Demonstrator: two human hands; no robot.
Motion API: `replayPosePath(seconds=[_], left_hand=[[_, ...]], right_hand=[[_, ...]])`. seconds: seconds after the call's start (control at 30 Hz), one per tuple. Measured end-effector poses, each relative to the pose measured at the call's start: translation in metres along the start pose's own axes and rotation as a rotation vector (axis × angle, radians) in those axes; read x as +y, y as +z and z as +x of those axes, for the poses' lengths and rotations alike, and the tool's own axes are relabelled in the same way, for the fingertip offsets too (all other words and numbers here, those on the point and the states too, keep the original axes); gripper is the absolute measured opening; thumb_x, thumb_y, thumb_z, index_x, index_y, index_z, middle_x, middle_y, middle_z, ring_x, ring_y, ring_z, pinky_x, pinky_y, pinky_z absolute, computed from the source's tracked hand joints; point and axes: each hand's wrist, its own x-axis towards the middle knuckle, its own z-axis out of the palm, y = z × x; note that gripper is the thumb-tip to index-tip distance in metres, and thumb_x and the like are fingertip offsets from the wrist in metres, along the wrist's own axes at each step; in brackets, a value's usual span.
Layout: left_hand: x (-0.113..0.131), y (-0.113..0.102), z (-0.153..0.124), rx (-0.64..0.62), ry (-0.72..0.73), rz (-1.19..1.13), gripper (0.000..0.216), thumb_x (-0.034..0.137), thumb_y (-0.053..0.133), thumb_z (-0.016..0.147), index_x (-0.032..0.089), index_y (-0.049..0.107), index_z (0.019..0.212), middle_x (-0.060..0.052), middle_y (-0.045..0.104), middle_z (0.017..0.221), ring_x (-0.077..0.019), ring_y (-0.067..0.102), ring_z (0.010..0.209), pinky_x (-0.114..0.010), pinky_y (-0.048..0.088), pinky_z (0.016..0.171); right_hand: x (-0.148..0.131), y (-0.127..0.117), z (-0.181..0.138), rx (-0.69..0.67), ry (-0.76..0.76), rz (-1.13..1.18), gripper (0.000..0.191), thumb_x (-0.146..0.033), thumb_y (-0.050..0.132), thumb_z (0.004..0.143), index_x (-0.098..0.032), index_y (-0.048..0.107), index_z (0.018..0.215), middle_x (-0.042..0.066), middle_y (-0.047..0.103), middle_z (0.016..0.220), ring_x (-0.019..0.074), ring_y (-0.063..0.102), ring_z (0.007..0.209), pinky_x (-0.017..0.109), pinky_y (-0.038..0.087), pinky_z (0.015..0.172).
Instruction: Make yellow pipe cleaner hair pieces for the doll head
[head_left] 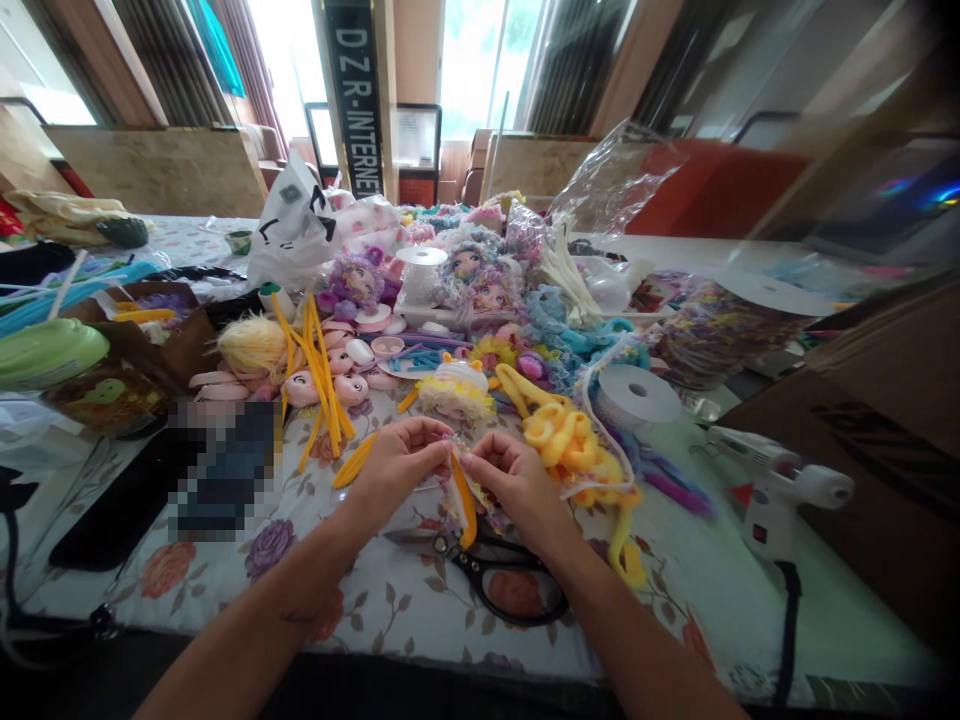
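Note:
My left hand and my right hand meet over the middle of the table, fingertips pinched together. Between them is a piece of frilly multicoloured trim, from which a yellow-orange fuzzy strip hangs down; how they are joined is hidden by the fingers. Just below, black-handled scissors lie on the flowered cloth, blades pointing left. Beyond my fingertips sits a small doll head with a yellow frill and a white top. Fluffy yellow yarn lies near my right hand.
A white glue gun stands at the right, beside a cardboard box. Nearer is a white spool. Yellow strips lie over several doll faces at the left. A black phone-like slab lies left. Finished-looking dolls crowd the back.

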Motion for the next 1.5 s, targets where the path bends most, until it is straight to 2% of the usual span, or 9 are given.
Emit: replayPosePath(seconds=[0.27, 0.5, 0.9, 1.07, 1.3, 1.5], left_hand=[[-0.0039, 0.0005, 0.0014, 0.049, 0.006, -0.007, 0.021, 0.027, 0.073, 0.068, 0.013, 0.065, 0.081, 0.000, 0.064, 0.070, -0.0089, 0.056, 0.060, -0.019, 0.045, 0.057], [-0.0084, 0.0043, 0.0013, 0.086, 0.064, -0.036, 0.019, 0.028, 0.072, 0.070, 0.013, 0.066, 0.080, 0.000, 0.064, 0.070, -0.0095, 0.057, 0.061, -0.019, 0.046, 0.058], [-0.0048, 0.0011, 0.0009, -0.017, 0.072, -0.059, 0.031, 0.043, 0.067, 0.075, 0.014, 0.069, 0.087, -0.003, 0.068, 0.079, -0.0139, 0.061, 0.070, -0.024, 0.050, 0.064], [-0.0019, -0.0005, 0.0003, -0.032, 0.024, -0.085, 0.031, 0.034, 0.076, 0.068, 0.016, 0.068, 0.093, -0.003, 0.070, 0.084, -0.0141, 0.062, 0.075, -0.023, 0.048, 0.069], [-0.0025, -0.0002, -0.0008, -0.144, 0.001, -0.090, 0.024, 0.032, 0.072, 0.071, 0.015, 0.071, 0.087, -0.003, 0.070, 0.081, -0.0145, 0.062, 0.073, -0.025, 0.047, 0.070], [-0.0074, 0.0003, 0.0010, -0.095, 0.017, -0.063, 0.025, 0.035, 0.074, 0.069, 0.015, 0.071, 0.083, -0.003, 0.069, 0.078, -0.0142, 0.061, 0.071, -0.024, 0.046, 0.068]], right_hand=[[0.0022, 0.0016, 0.0012, 0.027, -0.037, -0.085, 0.035, -0.047, 0.067, 0.073, -0.019, 0.048, 0.064, -0.005, 0.043, 0.054, 0.0084, 0.035, 0.047, 0.021, 0.028, 0.041], [0.0021, 0.0037, 0.0008, -0.001, 0.000, 0.018, 0.034, -0.049, 0.067, 0.072, -0.018, 0.053, 0.070, -0.006, 0.044, 0.056, 0.0078, 0.036, 0.046, 0.022, 0.027, 0.042], [-0.0038, 0.0016, -0.0011, 0.064, -0.038, -0.044, 0.034, -0.050, 0.065, 0.072, -0.018, 0.056, 0.068, -0.005, 0.045, 0.056, 0.0089, 0.035, 0.049, 0.023, 0.026, 0.045], [-0.0048, 0.0023, -0.0019, 0.061, -0.029, 0.028, 0.037, -0.052, 0.066, 0.071, -0.017, 0.055, 0.069, -0.005, 0.045, 0.056, 0.0080, 0.034, 0.048, 0.022, 0.027, 0.045], [-0.0040, 0.0027, -0.0006, 0.085, -0.052, 0.032, 0.035, -0.050, 0.067, 0.072, -0.017, 0.055, 0.070, -0.005, 0.045, 0.057, 0.0081, 0.036, 0.049, 0.022, 0.028, 0.045], [-0.0034, 0.0044, -0.0012, 0.086, -0.068, -0.014, 0.036, -0.052, 0.066, 0.072, -0.017, 0.055, 0.069, -0.005, 0.045, 0.055, 0.0084, 0.036, 0.048, 0.022, 0.028, 0.044]])
